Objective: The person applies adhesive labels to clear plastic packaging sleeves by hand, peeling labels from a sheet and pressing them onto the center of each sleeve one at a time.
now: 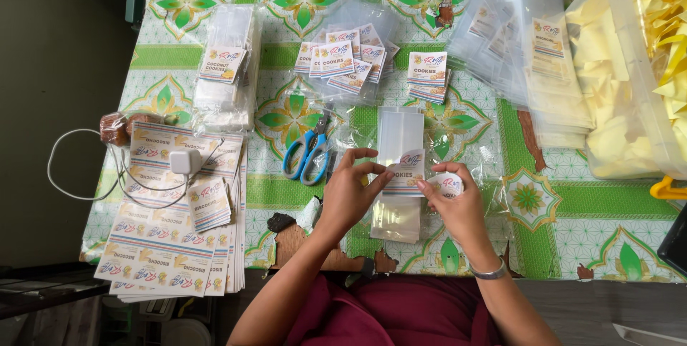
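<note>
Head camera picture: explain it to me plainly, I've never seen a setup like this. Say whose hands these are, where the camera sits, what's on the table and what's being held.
There is no machine here. A person wears one camera on the head, looking down at their own two bare hands over a table with a green patterned tablecloth. The left hand and the right hand both pinch a small printed label over a clear plastic bag. The right hand also holds a white sticker roll. Blue-handled scissors lie left of the hands. Further left are stacked label sheets with a white charger on top. Loose labels and more clear bags lie beyond.
</note>
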